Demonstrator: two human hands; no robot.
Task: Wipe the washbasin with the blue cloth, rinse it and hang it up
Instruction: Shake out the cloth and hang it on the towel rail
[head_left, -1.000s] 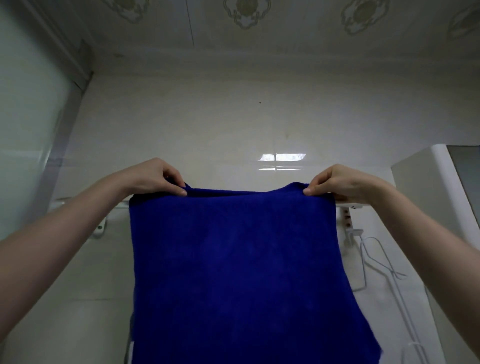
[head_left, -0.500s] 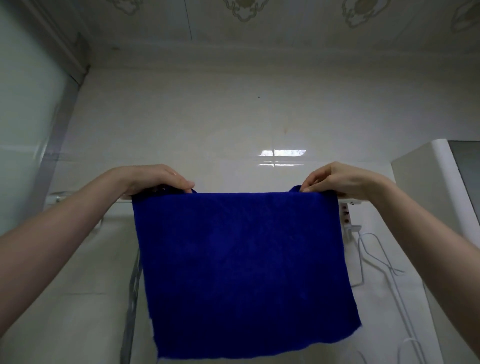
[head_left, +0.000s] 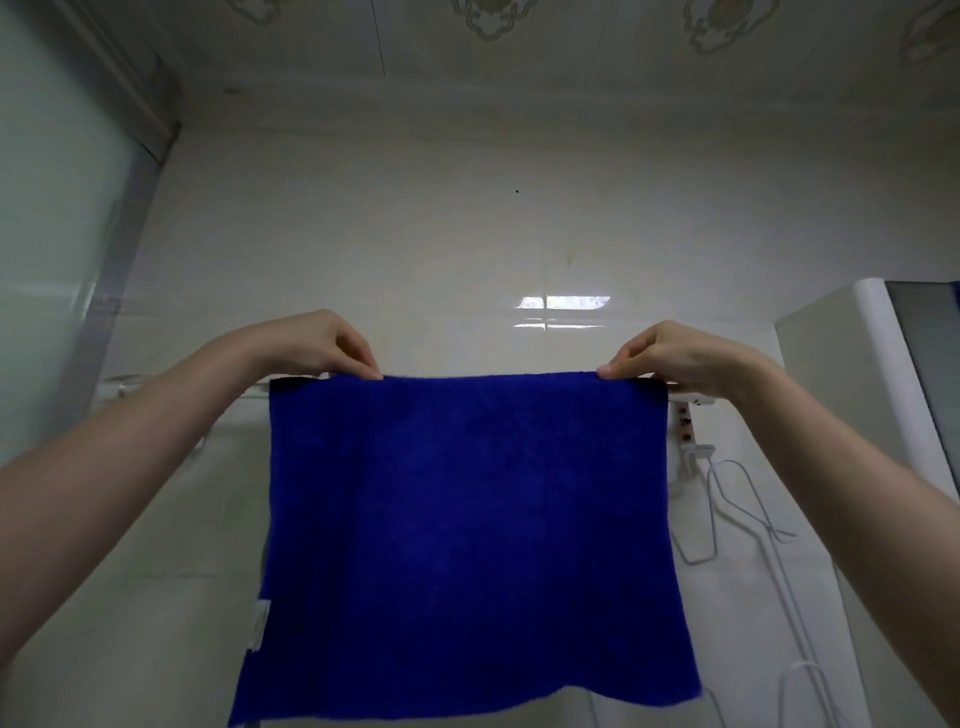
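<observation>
In the head view, the blue cloth (head_left: 467, 545) is hanging spread flat over the white towel rail (head_left: 248, 389) on the far tiled wall. The left hand (head_left: 317, 345) is pinching the cloth's top-left fold between thumb and fingertips, and the right hand (head_left: 670, 353) is pinching the top-right fold the same way, both at rail height. White wire hangers (head_left: 727, 514) are dangling just right of the cloth
</observation>
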